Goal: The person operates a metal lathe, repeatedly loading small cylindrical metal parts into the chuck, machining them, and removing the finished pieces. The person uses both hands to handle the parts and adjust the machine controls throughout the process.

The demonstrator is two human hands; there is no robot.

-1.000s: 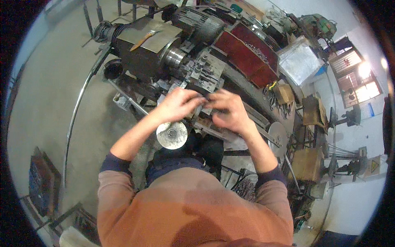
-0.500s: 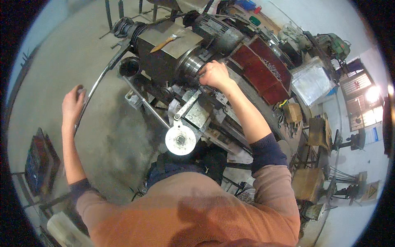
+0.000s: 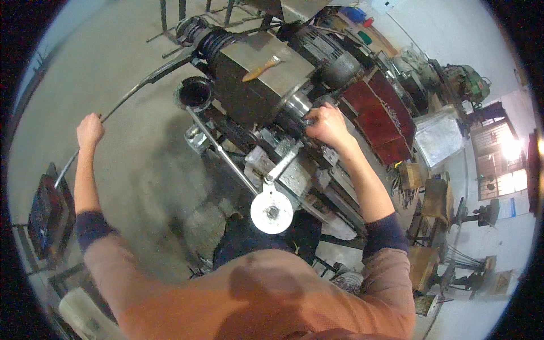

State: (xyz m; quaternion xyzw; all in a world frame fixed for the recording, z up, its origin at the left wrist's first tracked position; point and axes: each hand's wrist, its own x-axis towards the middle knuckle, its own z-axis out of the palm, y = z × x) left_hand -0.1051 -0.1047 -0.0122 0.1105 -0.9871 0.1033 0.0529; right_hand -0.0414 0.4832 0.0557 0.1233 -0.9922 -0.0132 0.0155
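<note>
My left hand [image 3: 90, 131] is wrapped round a long metal lever [image 3: 126, 97], whose far end joins the headstock of a lathe-like machine [image 3: 243, 85]. Over on the right, my right hand [image 3: 328, 126] is closed at the front of the shiny round spindle [image 3: 297, 105]. Its fingertips are bent against a dark part there, and whatever they pinch is hidden. A wooden-handled brush [image 3: 260, 70] lies on the headstock's flat top. Below my hands, nearer my body, a pale round disc [image 3: 272, 212] is fixed to the end of a metal arm.
A dark red metal tray [image 3: 377, 122] with shavings sits beyond my right hand. Behind the headstock is a finned motor [image 3: 328, 56]. An open dark pipe mouth [image 3: 194, 93] stands under the lever. Bench machines [image 3: 481, 214] line the right wall.
My left hand, loosely curled beside the lever before, is now closed round it, and the lever has swung outward to the left. The view has shifted; my right hand stays at the spindle.
</note>
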